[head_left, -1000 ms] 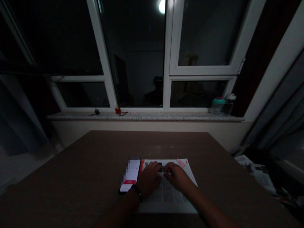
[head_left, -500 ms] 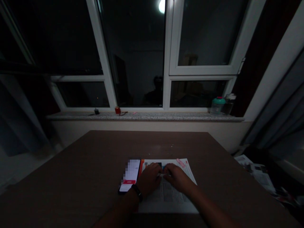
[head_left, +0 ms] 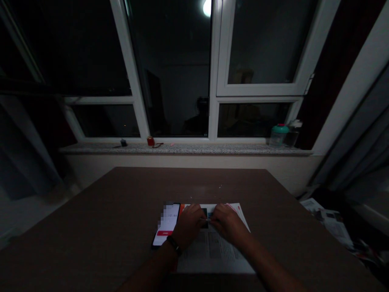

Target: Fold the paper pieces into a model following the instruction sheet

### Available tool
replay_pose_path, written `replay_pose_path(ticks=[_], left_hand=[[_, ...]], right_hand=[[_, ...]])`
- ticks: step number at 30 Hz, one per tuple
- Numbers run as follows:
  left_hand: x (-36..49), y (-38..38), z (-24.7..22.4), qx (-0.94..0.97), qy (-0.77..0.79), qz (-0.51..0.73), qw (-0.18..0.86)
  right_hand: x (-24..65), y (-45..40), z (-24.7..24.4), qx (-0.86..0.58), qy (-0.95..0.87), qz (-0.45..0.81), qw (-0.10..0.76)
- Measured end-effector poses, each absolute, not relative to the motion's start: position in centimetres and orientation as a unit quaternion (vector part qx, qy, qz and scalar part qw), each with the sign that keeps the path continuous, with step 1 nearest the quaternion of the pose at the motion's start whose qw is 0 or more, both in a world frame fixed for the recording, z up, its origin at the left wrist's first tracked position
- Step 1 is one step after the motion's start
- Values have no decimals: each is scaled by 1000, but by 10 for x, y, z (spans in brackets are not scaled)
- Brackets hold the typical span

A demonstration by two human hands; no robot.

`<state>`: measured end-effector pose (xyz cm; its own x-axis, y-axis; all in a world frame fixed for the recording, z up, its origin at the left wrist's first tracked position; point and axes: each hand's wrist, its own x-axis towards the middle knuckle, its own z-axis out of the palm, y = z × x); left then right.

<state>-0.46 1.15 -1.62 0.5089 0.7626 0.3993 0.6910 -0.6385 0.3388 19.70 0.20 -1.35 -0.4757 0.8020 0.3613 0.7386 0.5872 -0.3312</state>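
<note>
My left hand, with a dark band on its wrist, is closed in a pinch over a printed sheet. Facing it, my right hand pinches as well. Between the two sets of fingertips runs a small thin pale piece, held at both ends; its kind is too small and dark to make out. Just behind my right hand, a pink item on the sheet is mostly covered. Left of the sheet lies a phone with its screen lit.
The brown table reaches toward a stone windowsill. On the sill stand a teal-lidded jar, a clear bottle, a red item and a small dark item. Papers lie beyond the table's right edge.
Both hands have shifted slightly away from me, and the right one a little rightward, now covering most of the pink item. The pale piece is still between the fingertips.
</note>
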Motion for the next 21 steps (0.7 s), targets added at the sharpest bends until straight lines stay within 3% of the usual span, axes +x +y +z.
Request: replay_pose_path(ticks=[4,8,12,21], left_hand=[[-4,11,-15,872,430,228,52],[-8,12,-20,879,427,193,91],[-12,12,-23,881,413,196,126],[-11,10,-20,875,422,201,123]], right_hand=[[196,3,-17,-451,-866,26,214],[196,6,-23,-427,-879,77,197],[198,6,-27,-416,-873,146,206],[195,0,-19,-438,-855,152,231]])
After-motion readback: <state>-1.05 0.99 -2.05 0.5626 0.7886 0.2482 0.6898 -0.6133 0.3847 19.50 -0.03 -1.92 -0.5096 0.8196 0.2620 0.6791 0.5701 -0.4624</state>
